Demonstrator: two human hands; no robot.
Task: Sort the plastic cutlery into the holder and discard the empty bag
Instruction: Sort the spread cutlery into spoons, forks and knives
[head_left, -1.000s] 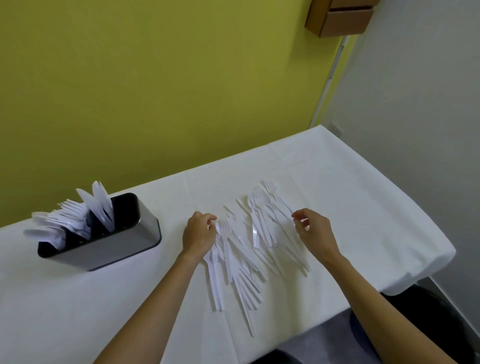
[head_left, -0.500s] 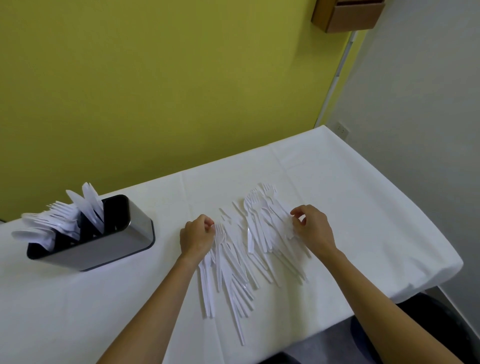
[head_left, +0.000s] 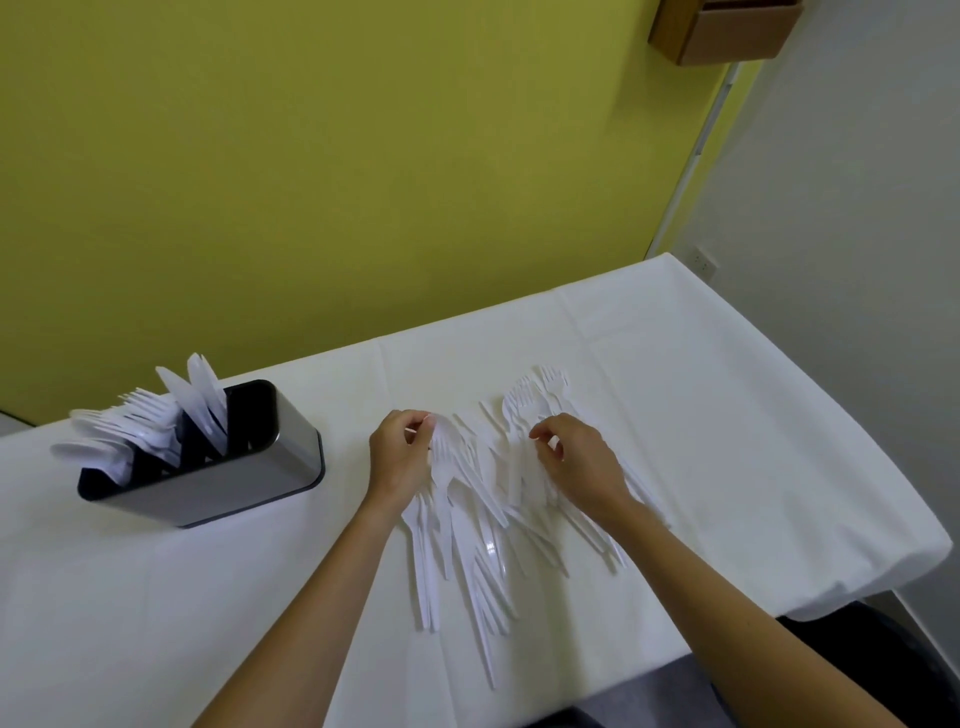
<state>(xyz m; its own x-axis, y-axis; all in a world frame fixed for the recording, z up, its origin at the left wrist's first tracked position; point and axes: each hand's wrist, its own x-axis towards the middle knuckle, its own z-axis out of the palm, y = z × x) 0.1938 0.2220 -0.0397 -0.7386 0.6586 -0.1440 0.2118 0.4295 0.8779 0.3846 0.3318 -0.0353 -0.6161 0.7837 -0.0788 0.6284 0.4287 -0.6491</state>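
We begin with the loose white plastic cutlery (head_left: 483, 519), a fan of forks, knives and spoons lying flat in the lower middle of the frame, handles toward the bottom edge and heads toward the wall. Our left hand (head_left: 400, 460) sits at the left edge of this spread, its fingers (head_left: 410, 415) curled and pinching what looks like the head of one piece. Our right hand (head_left: 582, 470) lies over the right part of the spread, its fingers (head_left: 550, 428) likewise curled and nipping a white piece, though we cannot tell which kind. Well apart from the pile, at the left of the frame, stands the oblong brushed-metal holder with a dark lining (head_left: 218, 483). Sorted white forks, spoons and knives (head_left: 150, 431) lean out of its compartments toward the left edge. We judge the sorting partly done: the holder already carries a fair number of pieces, yet most of the spread lies unsorted, so many trips remain. No bag shows anywhere, so we cannot say whether it has been discarded. Everything rests on the tabletop covered in white cloth (head_left: 753, 441), which runs up to a yellow-green wall (head_left: 363, 156). A brown cardboard box (head_left: 727, 31) hangs in the upper right corner.
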